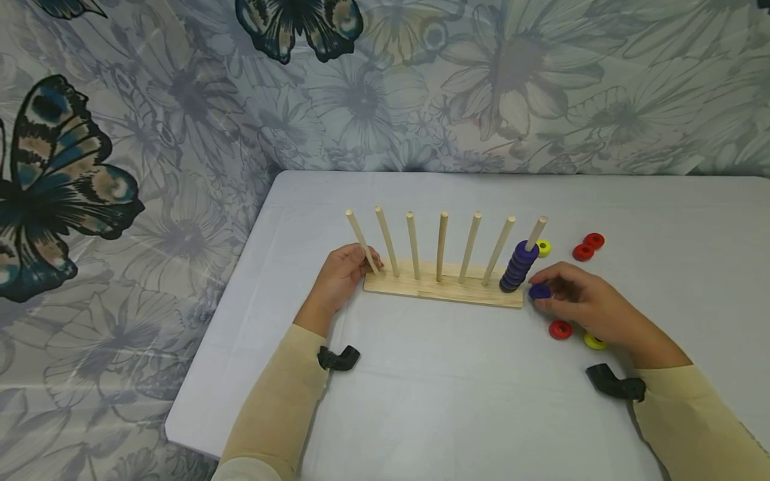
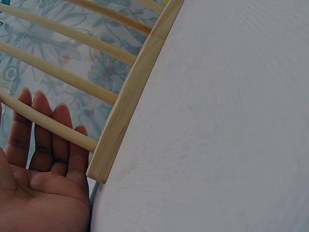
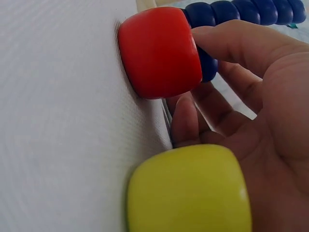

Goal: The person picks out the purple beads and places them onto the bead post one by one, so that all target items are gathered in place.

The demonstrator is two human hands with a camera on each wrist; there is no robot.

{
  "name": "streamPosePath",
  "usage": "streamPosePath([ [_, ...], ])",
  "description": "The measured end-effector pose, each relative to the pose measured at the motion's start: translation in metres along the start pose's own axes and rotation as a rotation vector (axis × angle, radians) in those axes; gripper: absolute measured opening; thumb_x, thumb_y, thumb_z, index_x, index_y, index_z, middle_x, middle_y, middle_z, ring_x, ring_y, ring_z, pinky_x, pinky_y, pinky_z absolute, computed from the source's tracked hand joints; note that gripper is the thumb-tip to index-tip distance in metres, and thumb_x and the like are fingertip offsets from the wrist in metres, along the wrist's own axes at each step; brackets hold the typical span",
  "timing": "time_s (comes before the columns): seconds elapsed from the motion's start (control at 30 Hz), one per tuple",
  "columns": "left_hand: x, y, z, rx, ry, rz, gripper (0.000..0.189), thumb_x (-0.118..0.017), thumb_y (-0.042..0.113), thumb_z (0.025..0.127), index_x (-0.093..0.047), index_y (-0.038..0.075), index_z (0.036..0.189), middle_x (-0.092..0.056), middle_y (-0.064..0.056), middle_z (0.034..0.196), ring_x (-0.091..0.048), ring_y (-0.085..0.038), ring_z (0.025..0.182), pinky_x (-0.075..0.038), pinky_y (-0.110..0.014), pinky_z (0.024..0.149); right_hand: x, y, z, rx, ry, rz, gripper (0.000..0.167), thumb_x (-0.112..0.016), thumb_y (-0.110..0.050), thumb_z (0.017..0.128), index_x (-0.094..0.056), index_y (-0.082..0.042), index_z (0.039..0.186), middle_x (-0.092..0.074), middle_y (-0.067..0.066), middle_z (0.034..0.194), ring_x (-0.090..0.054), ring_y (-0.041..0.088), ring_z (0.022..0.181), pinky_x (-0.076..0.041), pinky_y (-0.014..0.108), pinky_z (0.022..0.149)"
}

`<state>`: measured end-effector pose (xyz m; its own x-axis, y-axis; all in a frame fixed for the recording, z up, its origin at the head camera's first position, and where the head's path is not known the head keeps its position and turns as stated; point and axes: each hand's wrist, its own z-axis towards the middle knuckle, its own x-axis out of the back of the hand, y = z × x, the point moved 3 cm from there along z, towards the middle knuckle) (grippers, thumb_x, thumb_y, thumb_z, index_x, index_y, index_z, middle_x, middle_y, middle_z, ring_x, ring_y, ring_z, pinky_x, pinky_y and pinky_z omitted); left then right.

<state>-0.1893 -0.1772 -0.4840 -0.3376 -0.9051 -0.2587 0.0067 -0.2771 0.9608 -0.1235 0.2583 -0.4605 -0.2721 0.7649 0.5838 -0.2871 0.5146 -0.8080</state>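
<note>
A wooden peg rack (image 1: 442,287) with a row of upright pegs stands on the white table. My left hand (image 1: 345,274) holds its leftmost peg (image 2: 58,128), thumb on the near side and fingers behind it. Blue rings (image 1: 517,267) are stacked on the rightmost peg (image 1: 537,232). Just right of the rack's end, my right hand (image 1: 586,304) pinches a loose blue ring (image 1: 539,291) between thumb and fingers. In the right wrist view, that ring (image 3: 208,66) is partly hidden behind a red ring (image 3: 160,53).
Near the right hand lie a red ring (image 1: 560,330) and a yellow ring (image 1: 595,341). Two red rings (image 1: 583,252) sit farther back, and another yellow ring (image 1: 544,248) lies behind the blue stack. A patterned cloth (image 1: 409,100) hangs behind the table (image 1: 421,401).
</note>
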Motion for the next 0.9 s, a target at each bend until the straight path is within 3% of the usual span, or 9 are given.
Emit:
streamPosePath([
  [0.4, -0.001, 0.001, 0.000, 0.006, 0.011, 0.004, 0.046, -0.076, 0.059, 0.093, -0.078, 0.013, 0.098, -0.071, -0.005, 0.099, -0.071, -0.019, 0.099, -0.056, -0.031, 0.093, 0.008, -0.015, 0.003, 0.006, 0.052, -0.060, 0.039, -0.082, 0.009, 0.093, -0.072, -0.005, 0.128, -0.069, 0.005, 0.115, -0.061, 0.009, 0.096, -0.051, 0.010, 0.082],
  [0.9, -0.001, 0.001, -0.001, -0.008, 0.002, -0.002, 0.044, -0.073, 0.055, 0.096, -0.077, 0.012, 0.100, -0.072, -0.006, 0.100, -0.071, -0.019, 0.100, -0.055, -0.031, 0.093, 0.020, -0.045, 0.004, 0.159, 0.156, -0.024, 0.047, -0.081, 0.026, 0.083, -0.072, 0.002, 0.123, -0.066, 0.006, 0.118, -0.064, 0.005, 0.100, -0.052, 0.010, 0.086],
])
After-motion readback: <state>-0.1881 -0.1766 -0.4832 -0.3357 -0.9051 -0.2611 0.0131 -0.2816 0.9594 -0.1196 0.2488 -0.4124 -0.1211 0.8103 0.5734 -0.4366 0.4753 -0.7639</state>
